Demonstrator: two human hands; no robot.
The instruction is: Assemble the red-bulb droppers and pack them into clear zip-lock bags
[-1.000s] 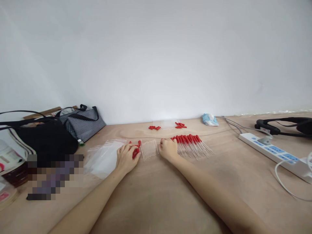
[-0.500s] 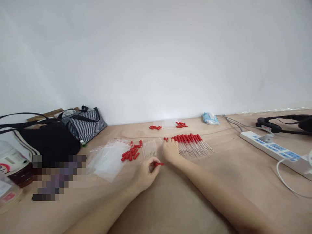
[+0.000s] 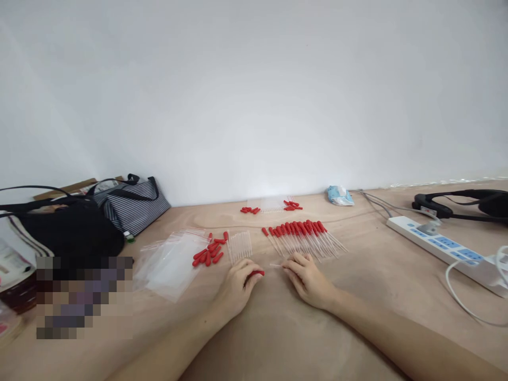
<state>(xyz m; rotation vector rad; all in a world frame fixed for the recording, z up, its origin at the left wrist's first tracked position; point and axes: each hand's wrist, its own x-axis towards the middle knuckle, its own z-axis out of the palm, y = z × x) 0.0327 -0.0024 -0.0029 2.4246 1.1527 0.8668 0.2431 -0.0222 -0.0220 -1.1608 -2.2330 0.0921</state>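
Red bulb (image 3: 259,273) pinched in left hand (image 3: 235,284) faced clear tube (image 3: 275,265) held by right hand (image 3: 311,280) at three o'clock; joining seemingly needed aligned ends.

Between the left hand (image 3: 235,286) and the right hand (image 3: 313,280) lay a narrow gap, into which a red rubber bulb (image 3: 259,273) and a thin clear tube (image 3: 277,265) jutted from either side. On the near side the surface (image 3: 273,333) was free. Ahead, a row of loose tubes (image 3: 240,245) and the fanned red-bulbed droppers (image 3: 304,228) stood in the way, with a slim passage between. Zip bags (image 3: 170,267) hemmed the left; rightward, open room reached the power strip (image 3: 450,251).
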